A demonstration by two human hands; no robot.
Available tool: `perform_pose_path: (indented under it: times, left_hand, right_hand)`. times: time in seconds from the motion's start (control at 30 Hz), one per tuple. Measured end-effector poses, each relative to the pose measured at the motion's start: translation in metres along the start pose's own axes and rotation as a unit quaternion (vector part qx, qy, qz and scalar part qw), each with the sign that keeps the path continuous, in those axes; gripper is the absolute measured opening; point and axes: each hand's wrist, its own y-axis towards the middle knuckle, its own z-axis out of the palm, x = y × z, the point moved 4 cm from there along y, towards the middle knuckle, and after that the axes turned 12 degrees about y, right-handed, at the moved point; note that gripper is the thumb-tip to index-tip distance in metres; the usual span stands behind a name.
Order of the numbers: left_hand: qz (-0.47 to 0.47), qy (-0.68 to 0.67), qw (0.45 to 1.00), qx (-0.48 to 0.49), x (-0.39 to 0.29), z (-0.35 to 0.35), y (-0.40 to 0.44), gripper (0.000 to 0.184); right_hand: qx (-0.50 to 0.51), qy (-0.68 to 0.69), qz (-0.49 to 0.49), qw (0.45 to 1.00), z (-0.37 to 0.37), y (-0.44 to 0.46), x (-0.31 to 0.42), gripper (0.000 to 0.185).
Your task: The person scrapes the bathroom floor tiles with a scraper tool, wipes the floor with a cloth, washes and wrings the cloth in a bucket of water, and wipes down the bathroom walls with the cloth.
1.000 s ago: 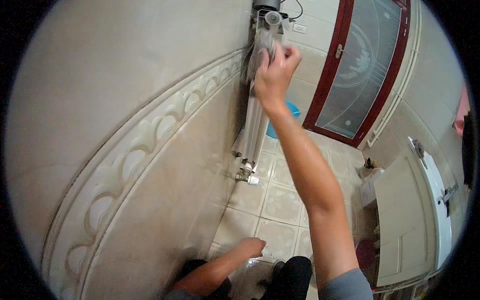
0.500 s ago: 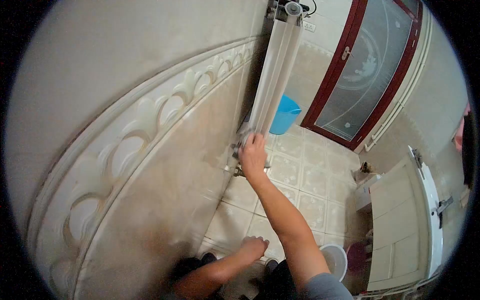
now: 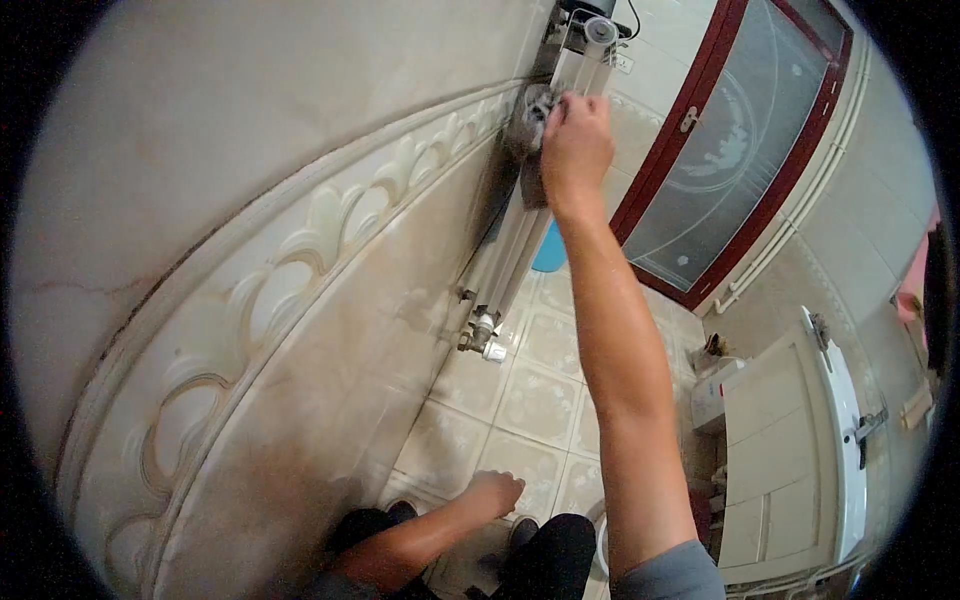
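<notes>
Cloth, grey and bunched [image 3: 538, 112], sits against the wall side of the white radiator [image 3: 510, 250], near its upper end. Right hand [image 3: 578, 145] appears to pinch it between thumb and fingertips; left hand [image 3: 493, 495] hangs above the floor tiles [image 3: 525, 465], its fingers curled in, and I cannot tell whether they hold anything. That pinch seems to catch only 1 edge, so a snag on the metal around the round fitting [image 3: 600, 32] could pull the cloth loose and drop it behind the radiator. Knuckles could scrape too, since the gap by the wall [image 3: 330, 400] looks narrow.
</notes>
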Motion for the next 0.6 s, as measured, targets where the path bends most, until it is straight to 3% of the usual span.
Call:
perform_pose_path:
  times: [0.1, 0.17, 0.3, 0.37, 0.4, 0.47, 0.53, 0.6]
  left_hand:
    - [-0.003, 0.012, 1.000, -0.007, 0.001, 0.014, 0.004, 0.039]
    - [-0.009, -0.004, 0.991, -0.135, -0.004, 0.012, -0.003, 0.016]
    - [-0.006, -0.021, 0.999, -0.031, -0.011, 0.003, -0.008, 0.035]
    - [-0.015, -0.012, 0.999, -0.041, -0.014, 0.003, -0.011, 0.033]
    - [-0.015, -0.013, 0.999, -0.038, -0.017, -0.001, -0.012, 0.033]
    - [-0.018, 0.003, 1.000, -0.013, -0.015, -0.009, -0.013, 0.035]
    - [-0.028, -0.001, 0.999, -0.028, -0.003, -0.002, -0.006, 0.035]
    - [-0.035, -0.020, 0.998, -0.039, -0.003, -0.002, -0.005, 0.035]
  right_hand:
    - [0.100, -0.087, 0.045, 0.990, 0.016, -0.051, -0.007, 0.011]
    - [0.156, -0.112, 0.071, 0.979, 0.022, -0.106, -0.013, 0.013]
    - [0.207, -0.114, 0.075, 0.969, 0.025, -0.214, -0.022, 0.014]
    - [0.347, -0.129, 0.170, 0.913, 0.031, -0.261, -0.031, 0.019]
    - [0.349, -0.128, 0.173, 0.912, 0.030, -0.281, -0.034, 0.019]
    - [0.444, -0.152, 0.226, 0.853, 0.047, -0.332, -0.055, 0.021]
    - [0.382, -0.097, 0.328, 0.859, 0.067, -0.352, -0.084, 0.022]
    - [0.378, -0.084, 0.276, 0.880, 0.043, -0.306, -0.056, 0.018]
